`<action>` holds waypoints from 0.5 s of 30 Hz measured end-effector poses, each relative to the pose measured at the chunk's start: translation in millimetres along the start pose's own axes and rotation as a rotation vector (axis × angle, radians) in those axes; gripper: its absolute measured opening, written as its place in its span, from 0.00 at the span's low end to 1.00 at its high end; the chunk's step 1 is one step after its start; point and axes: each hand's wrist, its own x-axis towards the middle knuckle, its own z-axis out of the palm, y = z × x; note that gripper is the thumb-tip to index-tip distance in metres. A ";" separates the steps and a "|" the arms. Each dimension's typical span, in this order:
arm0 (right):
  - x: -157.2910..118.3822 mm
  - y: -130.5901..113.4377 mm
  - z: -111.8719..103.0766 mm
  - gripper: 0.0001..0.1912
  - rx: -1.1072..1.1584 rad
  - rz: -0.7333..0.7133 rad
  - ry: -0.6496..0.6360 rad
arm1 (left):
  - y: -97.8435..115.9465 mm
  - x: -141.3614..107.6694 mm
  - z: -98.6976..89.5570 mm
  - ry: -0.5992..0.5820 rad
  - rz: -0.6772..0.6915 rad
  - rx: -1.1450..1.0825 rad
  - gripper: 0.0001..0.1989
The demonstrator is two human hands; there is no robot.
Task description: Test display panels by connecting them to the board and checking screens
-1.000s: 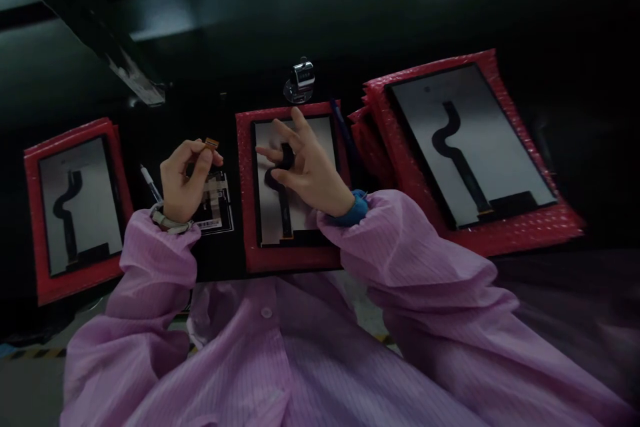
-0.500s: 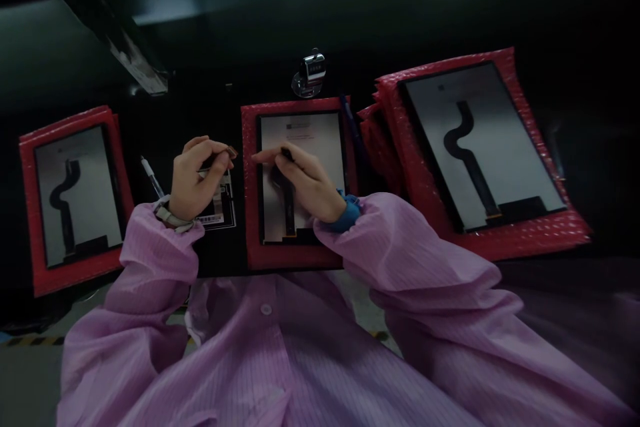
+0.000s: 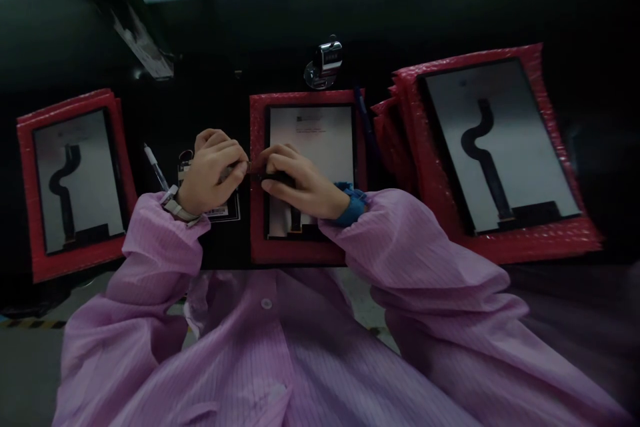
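Note:
My left hand (image 3: 215, 170) is closed in a pinch on a small copper-coloured connector tab (image 3: 249, 167). Just right of it, my right hand (image 3: 305, 183) pinches the black flex cable (image 3: 296, 220) of the middle display panel (image 3: 327, 147), and the fingertips of both hands nearly meet. How the tab and the cable end sit against each other is hidden by the fingers. That panel lies back side up on a red bubble-wrap bag (image 3: 257, 247). Beneath my left hand is a black board with a label (image 3: 230, 210), partly covered.
At left, another display panel (image 3: 90, 180) rests on red bags. A larger stack of red bags (image 3: 440, 207) on the right bears a further panel (image 3: 530, 147). A metal tally counter (image 3: 327, 60) stands behind; a white pen (image 3: 156, 167) and a blue pen (image 3: 363, 113) lie nearby.
My hands have come together from a gap apart, the left moving right with the connector tab. My right hand has lowered and bent the flex cable's end leftward. The view has shifted slightly.

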 end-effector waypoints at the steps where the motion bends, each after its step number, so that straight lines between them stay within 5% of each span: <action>1: 0.0 0.9 0.4 0.13 -0.003 -0.019 0.007 | 0.5 -0.1 0.0 -0.027 0.003 0.006 0.11; 15: 0.6 2.0 0.7 0.11 0.002 -0.016 0.022 | 2.3 -1.3 5.0 -0.100 0.025 -0.005 0.11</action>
